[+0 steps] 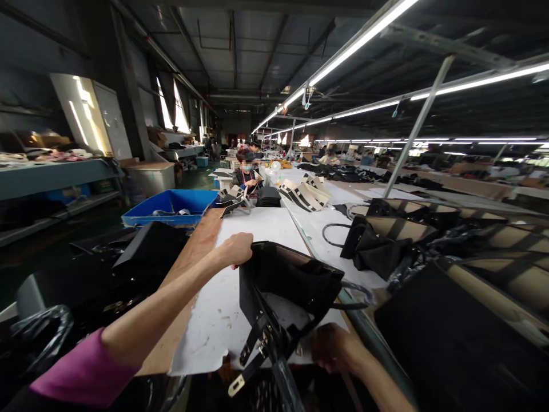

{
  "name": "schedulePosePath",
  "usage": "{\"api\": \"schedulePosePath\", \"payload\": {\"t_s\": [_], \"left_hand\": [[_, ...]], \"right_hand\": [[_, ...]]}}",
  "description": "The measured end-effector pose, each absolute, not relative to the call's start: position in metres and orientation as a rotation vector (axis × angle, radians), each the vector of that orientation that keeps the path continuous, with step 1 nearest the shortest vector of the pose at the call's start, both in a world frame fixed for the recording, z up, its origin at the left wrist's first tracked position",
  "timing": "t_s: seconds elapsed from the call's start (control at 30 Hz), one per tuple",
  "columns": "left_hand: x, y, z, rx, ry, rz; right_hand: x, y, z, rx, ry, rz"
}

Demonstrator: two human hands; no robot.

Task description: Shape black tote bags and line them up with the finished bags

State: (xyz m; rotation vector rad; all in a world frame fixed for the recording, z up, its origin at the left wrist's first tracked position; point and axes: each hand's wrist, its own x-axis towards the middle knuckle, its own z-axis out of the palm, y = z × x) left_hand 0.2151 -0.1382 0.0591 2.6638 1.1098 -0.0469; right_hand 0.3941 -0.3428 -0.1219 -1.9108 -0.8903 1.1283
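Note:
A black handbag [283, 280] is held tilted over the white-covered table [203, 326], its tan-lined opening facing up and away. At the bag's upper left corner, my left hand [237, 249] is closed round the edge. Low on the right side, my right hand [332, 348] is in shadow against the bag's lower part, and its fingers are hard to make out. Straps with metal fittings [237, 385] dangle from the bag's near side. A plastic-wrapped handle [283, 372] hangs down towards me, and another handle [358, 294] sticks out at the right.
Several black bags [377, 240] with tan linings stand in rows at the right. More black bags [148, 249] are piled at the left, near a blue bin [171, 203]. Ahead, a masked person [246, 174] sits by cream-and-black pieces [306, 194]. A metal post [418, 126] rises at the right.

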Motion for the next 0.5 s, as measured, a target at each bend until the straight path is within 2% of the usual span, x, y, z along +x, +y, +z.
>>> {"api": "schedulePosePath", "payload": {"t_s": [0.07,0.13,0.23,0.33,0.4,0.5], "left_hand": [[0.216,-0.143,0.057,2.743,1.146,0.007],[0.216,-0.148,0.055,2.802,1.184,0.051],[0.215,-0.157,0.053,2.915,1.099,0.232],[0.217,-0.168,0.053,3.024,0.658,0.480],[0.221,-0.174,0.053,3.027,0.377,0.480],[0.229,-0.178,0.050,3.015,0.202,0.391]], "right_hand": [[0.396,-0.353,-0.112,-1.964,-0.880,1.224],[0.397,-0.363,-0.094,-1.998,-0.911,1.146],[0.396,-0.378,-0.061,-2.056,-1.014,0.701],[0.395,-0.387,-0.034,-2.091,-1.007,0.177],[0.396,-0.386,-0.023,-2.031,-1.049,-0.064],[0.399,-0.378,-0.015,-1.950,-1.191,-0.281]]}}
